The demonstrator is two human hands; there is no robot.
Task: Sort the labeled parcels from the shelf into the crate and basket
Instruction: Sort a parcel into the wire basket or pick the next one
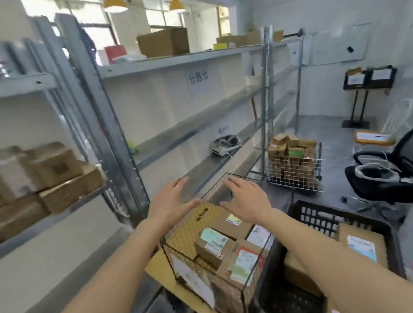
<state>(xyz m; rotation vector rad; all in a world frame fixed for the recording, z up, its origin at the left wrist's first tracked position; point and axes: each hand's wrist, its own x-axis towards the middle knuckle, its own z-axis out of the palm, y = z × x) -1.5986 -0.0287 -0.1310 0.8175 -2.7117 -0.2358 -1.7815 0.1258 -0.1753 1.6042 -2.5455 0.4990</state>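
My left hand (pixel 173 199) and my right hand (pixel 244 199) are both stretched out in front of me with straight, spread fingers and hold nothing. They hover just above the far end of a black wire basket (pixel 170 254), which holds several labeled cardboard parcels (pixel 213 244). To its right stands a black plastic crate (pixel 314 215) with a labeled brown parcel (pixel 362 245) inside. More brown parcels (pixel 41 179) are stacked on the grey metal shelf (pixel 63 207) at the left.
A white wire cart (pixel 294 171) piled with small boxes stands farther back beside the shelf upright. A label printer (pixel 225 143) sits on a lower shelf. A black office chair (pixel 394 166) is at the right. Cardboard boxes (pixel 164 42) rest on the top shelf.
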